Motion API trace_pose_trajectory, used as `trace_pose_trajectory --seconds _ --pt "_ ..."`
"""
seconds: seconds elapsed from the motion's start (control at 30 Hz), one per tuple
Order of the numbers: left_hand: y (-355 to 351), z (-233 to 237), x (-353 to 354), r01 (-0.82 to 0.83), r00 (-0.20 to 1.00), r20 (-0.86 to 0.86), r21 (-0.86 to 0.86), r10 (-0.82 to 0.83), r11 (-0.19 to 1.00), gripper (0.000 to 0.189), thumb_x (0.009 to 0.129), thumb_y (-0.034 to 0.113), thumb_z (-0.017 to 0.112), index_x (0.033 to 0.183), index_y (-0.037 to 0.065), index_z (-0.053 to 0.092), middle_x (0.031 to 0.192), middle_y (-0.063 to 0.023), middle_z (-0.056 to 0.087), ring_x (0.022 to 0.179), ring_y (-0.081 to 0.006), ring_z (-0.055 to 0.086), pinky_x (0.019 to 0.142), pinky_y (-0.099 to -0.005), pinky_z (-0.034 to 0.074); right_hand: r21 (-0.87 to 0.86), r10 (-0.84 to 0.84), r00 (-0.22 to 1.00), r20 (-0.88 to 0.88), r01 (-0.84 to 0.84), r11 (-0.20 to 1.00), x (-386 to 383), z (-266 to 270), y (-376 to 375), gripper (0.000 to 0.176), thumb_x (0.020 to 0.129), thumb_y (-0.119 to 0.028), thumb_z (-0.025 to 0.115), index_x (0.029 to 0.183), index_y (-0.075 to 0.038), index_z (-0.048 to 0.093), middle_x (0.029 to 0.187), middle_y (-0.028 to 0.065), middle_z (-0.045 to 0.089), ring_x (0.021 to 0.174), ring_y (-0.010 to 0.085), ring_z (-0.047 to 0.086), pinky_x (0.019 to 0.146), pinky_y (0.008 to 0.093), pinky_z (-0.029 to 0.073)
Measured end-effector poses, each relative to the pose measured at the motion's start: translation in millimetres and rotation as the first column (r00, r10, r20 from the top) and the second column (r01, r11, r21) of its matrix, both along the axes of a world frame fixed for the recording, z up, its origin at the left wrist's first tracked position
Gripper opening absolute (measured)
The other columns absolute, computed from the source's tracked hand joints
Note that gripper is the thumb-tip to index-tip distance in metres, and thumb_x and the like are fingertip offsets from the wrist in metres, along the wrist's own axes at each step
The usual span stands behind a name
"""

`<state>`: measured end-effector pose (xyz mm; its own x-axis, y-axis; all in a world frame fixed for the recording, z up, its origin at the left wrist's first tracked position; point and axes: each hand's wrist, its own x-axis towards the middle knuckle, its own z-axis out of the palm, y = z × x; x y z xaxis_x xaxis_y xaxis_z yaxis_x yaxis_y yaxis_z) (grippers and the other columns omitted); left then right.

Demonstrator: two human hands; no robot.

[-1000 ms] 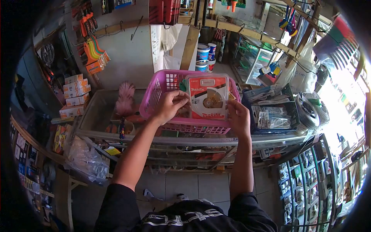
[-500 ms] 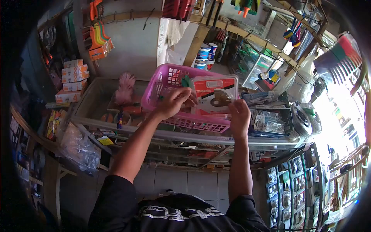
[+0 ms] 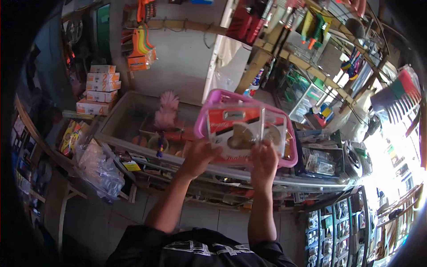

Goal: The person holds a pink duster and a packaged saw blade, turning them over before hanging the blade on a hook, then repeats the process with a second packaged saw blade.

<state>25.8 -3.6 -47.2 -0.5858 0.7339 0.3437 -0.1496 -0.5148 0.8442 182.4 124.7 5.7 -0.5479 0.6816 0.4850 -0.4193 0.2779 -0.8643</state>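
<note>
Preferably level above the pink basket [image 3: 290,156]: left hand [image 3: 198,155] grips the red blade pack [image 3: 232,127], right hand [image 3: 264,162] the 2nd pack [image 3: 275,130].

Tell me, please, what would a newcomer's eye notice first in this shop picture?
At the centre, the left hand and right hand hold up two red-and-white disc packs. Right behind them, a bright pink basket sits on the glass counter. A pink feather duster shows left of the basket.
</note>
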Motion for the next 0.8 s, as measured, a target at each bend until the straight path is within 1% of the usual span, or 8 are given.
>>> trace_pose_trajectory --seconds 0.1,0.2,0.33,0.5,0.57,0.67,0.77,0.8 --pt "-75 21 -15 -0.163 0.977 0.145 0.020 0.159 0.986 0.037 0.095 0.017 0.075 0.126 0.002 0.063 0.120 -0.0055 0.069 0.109 -0.0140 0.064 0.099 -0.0339 0.049 -0.023 0.217 0.971 0.099 -0.216 0.976 -48 -10 -59 0.026 0.104 -0.005 0.055 0.130 0.001 0.051 0.104 0.0054 0.067 0.097 0.0087 0.058 0.083 0.0243 0.046" --pt "-120 3 -44 -0.358 0.932 0.053 -0.018 0.359 0.933 0.037 0.095 0.016 0.075 0.127 0.003 0.062 0.120 -0.0060 0.069 0.109 -0.0142 0.064 0.098 -0.0345 0.049 -0.051 0.347 0.935 0.079 -0.343 0.938 -87 -22 -101 0.030 0.104 -0.004 0.055 0.133 0.002 0.051 0.106 0.0070 0.068 0.101 0.0105 0.061 0.087 0.0269 0.049" --pt "-162 -28 -72 -0.435 0.885 0.122 -0.124 0.449 0.892 0.036 0.096 0.011 0.072 0.128 0.002 0.060 0.118 -0.0059 0.069 0.109 -0.0146 0.063 0.097 -0.0336 0.048 -0.039 0.359 0.907 0.221 -0.360 0.932 -127 -37 -132 0.033 0.101 -0.002 0.059 0.133 0.003 0.053 0.107 0.0078 0.069 0.100 0.0120 0.065 0.087 0.0291 0.051" --pt "-201 -52 -102 -0.504 0.821 0.237 -0.125 0.519 0.854 0.042 0.097 0.013 0.070 0.135 0.002 0.055 0.128 -0.0077 0.064 0.111 -0.0162 0.063 0.098 -0.0348 0.048 0.112 0.170 0.912 0.374 -0.226 0.968 -167 -66 -154 0.030 0.095 -0.007 0.067 0.123 0.002 0.060 0.098 0.0118 0.072 0.091 0.0162 0.069 0.079 0.0321 0.053" --pt "-223 -52 -110 -0.447 0.831 0.323 -0.096 0.453 0.889 0.043 0.098 0.015 0.069 0.136 0.003 0.054 0.128 -0.0074 0.065 0.114 -0.0172 0.063 0.099 -0.0366 0.049 0.210 0.063 0.890 0.452 -0.174 0.962 -179 -75 -158 0.031 0.093 -0.009 0.070 0.121 0.002 0.061 0.097 0.0142 0.072 0.091 0.0189 0.070 0.077 0.0339 0.053" --pt "-251 -58 -129 -0.405 0.831 0.401 -0.037 0.385 0.913 0.042 0.100 0.018 0.067 0.137 0.003 0.054 0.130 -0.0072 0.064 0.120 -0.0195 0.063 0.101 -0.0390 0.051 0.241 -0.046 0.913 0.406 -0.059 0.969 -208 -93 -167 0.034 0.089 -0.010 0.075 0.120 -0.002 0.063 0.096 0.0095 0.069 0.083 0.0180 0.066 0.077 0.0334 0.052" --pt "-273 -66 -154 -0.397 0.817 0.444 -0.029 0.368 0.917 0.040 0.102 0.020 0.063 0.138 0.003 0.053 0.132 -0.0086 0.063 0.120 -0.0215 0.063 0.101 -0.0404 0.051 0.575 -0.341 0.876 0.342 0.092 0.813 -240 -116 -169 0.040 0.087 -0.022 0.078 0.118 -0.003 0.063 0.093 0.0133 0.069 0.086 0.0304 0.068 0.079 0.0415 0.053" --pt "-279 -65 -159 -0.386 0.821 0.447 -0.024 0.355 0.922 0.042 0.103 0.020 0.062 0.139 0.002 0.052 0.134 -0.0093 0.062 0.123 -0.0224 0.062 0.102 -0.0415 0.051 0.603 -0.385 0.853 0.353 0.107 0.791 -247 -120 -173 0.043 0.088 -0.025 0.076 0.121 -0.002 0.061 0.097 0.0168 0.069 0.092 0.0366 0.066 0.082 0.0455 0.052"
